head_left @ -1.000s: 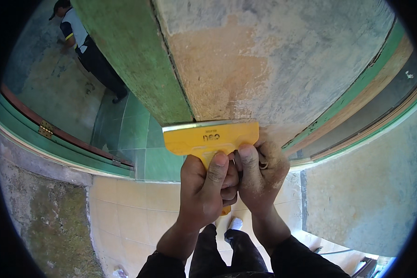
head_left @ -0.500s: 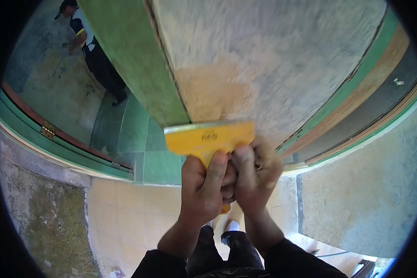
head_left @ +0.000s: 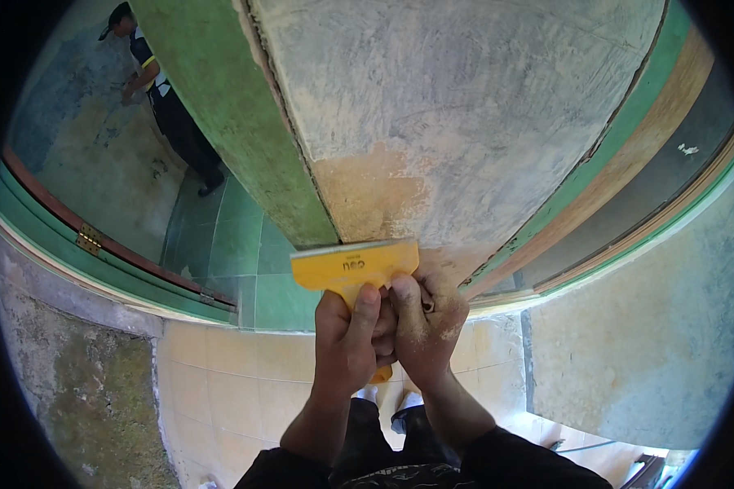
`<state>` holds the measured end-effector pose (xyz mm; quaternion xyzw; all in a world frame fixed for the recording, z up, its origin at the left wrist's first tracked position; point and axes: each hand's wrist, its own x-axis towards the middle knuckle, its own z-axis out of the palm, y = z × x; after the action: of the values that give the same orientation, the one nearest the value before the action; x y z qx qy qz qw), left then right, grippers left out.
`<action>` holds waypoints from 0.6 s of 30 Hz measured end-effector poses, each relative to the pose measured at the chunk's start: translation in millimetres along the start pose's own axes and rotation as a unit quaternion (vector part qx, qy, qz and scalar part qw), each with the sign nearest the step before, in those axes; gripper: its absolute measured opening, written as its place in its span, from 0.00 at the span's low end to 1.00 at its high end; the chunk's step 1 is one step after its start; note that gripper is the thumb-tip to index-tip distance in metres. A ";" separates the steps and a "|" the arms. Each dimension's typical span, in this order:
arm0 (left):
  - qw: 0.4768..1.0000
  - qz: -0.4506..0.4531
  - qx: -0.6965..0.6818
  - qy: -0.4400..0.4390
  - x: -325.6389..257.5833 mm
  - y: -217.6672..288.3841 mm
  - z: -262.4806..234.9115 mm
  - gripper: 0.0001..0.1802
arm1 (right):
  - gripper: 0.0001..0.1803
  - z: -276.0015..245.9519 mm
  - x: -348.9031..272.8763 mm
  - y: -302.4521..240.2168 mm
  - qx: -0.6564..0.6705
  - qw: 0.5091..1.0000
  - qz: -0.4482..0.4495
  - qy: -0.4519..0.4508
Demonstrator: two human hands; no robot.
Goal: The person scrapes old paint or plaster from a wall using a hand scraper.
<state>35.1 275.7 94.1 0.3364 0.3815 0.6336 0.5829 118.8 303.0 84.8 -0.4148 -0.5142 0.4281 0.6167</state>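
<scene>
- Head view: yellow scraper (head_left: 353,266) at the middle, wide head up, pale metal edge across its top, handle end showing below the hands.
- Left hand (head_left: 344,346): grip clamped on the scraper's handle, thumb laid up toward the head.
- Right hand (head_left: 426,338): just beside the left, grip also clamped on the scraper, thumb against the underside of the head; pale dust on the skin.
- Scraper edge lies along the grey wall (head_left: 465,98), at the lower end of a tan patch (head_left: 371,196); its left end overlaps the foot of a green post (head_left: 228,122). Cannot tell how hard it presses.
- Right of the wall: green strip (head_left: 583,173), then bare wooden board (head_left: 628,167).
- Upper left: co-worker (head_left: 175,114) in dark trousers and cap, facing another wall (head_left: 81,155), beyond the post.
- Underfoot: cream tiles (head_left: 232,359); green tiles (head_left: 235,244) past the threshold.
</scene>
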 end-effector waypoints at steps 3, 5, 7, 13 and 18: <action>0.999 0.037 0.033 0.020 -1.9 -2.1 -3.8 0.15 | 0.11 1.6 -4.4 1.8 -0.021 0.999 0.034 -0.014; 1.000 0.014 -0.001 -0.010 0.4 5.2 -1.8 0.15 | 0.12 0.6 1.8 -2.4 -0.015 1.000 0.009 -0.020; 1.000 0.010 -0.006 -0.005 -0.7 1.6 0.2 0.15 | 0.12 -0.6 0.1 1.4 -0.011 1.000 0.009 -0.010; 1.000 0.008 -0.013 -0.013 -1.4 2.5 -1.7 0.14 | 0.12 4.9 5.1 -6.1 0.004 1.000 0.007 0.016; 1.000 0.012 -0.005 0.018 -0.9 2.9 -0.4 0.15 | 0.09 5.9 -3.9 3.8 -0.017 0.999 0.000 0.032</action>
<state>33.4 274.6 96.5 0.3269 0.3849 0.6484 0.5697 112.1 300.8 80.8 -0.4387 -0.5014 0.4056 0.6258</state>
